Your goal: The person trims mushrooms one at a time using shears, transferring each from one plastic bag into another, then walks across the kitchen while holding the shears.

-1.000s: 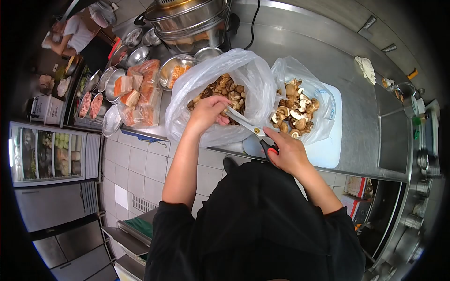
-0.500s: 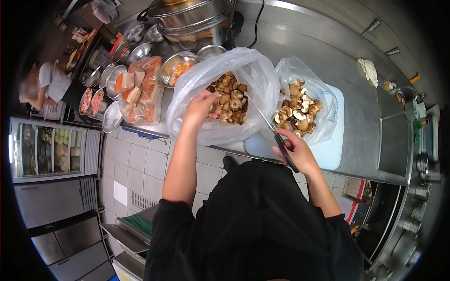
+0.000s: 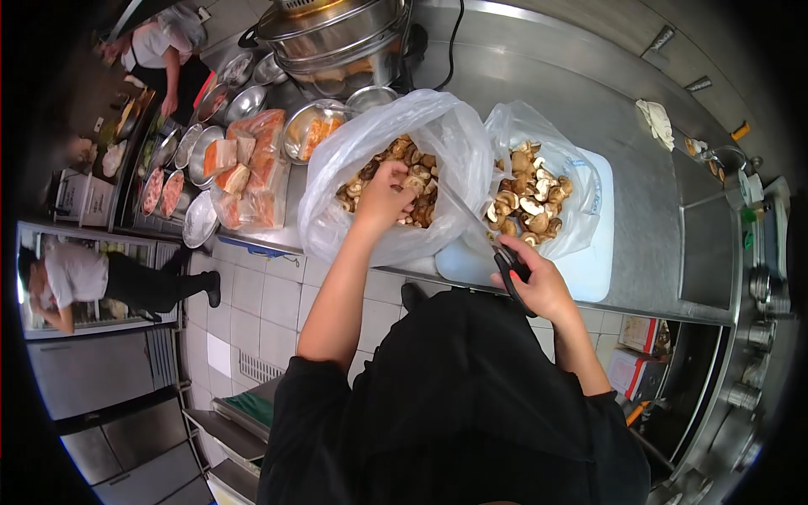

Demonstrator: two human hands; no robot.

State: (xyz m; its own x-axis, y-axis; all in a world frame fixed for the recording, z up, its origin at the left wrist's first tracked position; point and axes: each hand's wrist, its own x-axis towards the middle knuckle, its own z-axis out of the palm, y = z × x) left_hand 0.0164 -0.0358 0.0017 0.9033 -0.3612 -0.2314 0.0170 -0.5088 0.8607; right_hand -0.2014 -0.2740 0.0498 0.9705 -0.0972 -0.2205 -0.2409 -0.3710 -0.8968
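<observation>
A large open plastic bag holds brown mushrooms. Inside it is my left hand, its fingers closed around a mushroom. My right hand grips scissors by their black handles; the blades point up and left to the bag's right side. To the right, a second plastic bag holds whole and cut mushrooms with pale insides. That bag lies on a light blue cutting board.
The steel counter carries packed meat, metal bowls and a large steamer pot at the left. A cloth lies at the back right. One person stands by the fridge, another at the upper left.
My left hand has moved right and deeper among the mushrooms. The scissors' handles have spread apart. Two people now show at the left, one by the fridge.
</observation>
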